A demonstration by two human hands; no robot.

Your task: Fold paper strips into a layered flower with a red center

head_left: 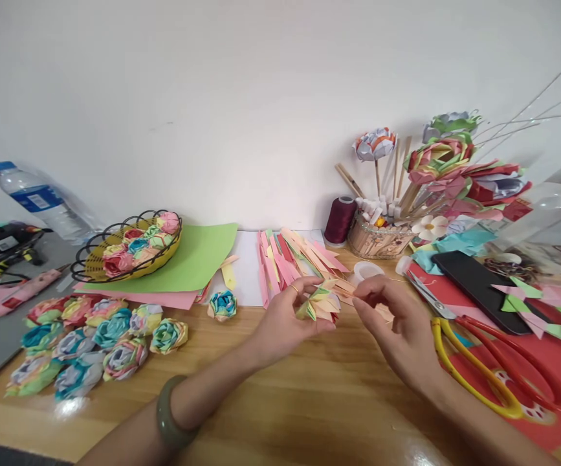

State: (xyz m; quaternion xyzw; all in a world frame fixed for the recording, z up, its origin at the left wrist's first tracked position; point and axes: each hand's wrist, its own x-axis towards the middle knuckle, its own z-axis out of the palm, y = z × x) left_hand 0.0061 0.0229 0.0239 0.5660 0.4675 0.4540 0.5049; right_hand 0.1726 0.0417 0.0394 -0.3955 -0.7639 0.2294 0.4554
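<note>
My left hand (283, 320) is closed around a folded paper flower (323, 304) with cream, yellow, green and red pointed petals. Just to its right, my right hand (396, 317) pinches thumb and forefinger together beside the petals. Whatever lies in that pinch is too small to make out. Behind both hands spreads a pile of folded paper strips (285, 262) in pink, red, peach and green. A small blue and cream paper rose (222, 305) sits on the table left of my left hand.
Several paper roses (110, 330) lie at left, below a yellow basket (156, 259) of more roses. A maroon thread spool (341, 221) stands by a wooden pot (374, 238) with sticks and paper flowers. Scissors (479, 353) and a black phone (479, 291) lie at right; a bottle (42, 197) leans far left.
</note>
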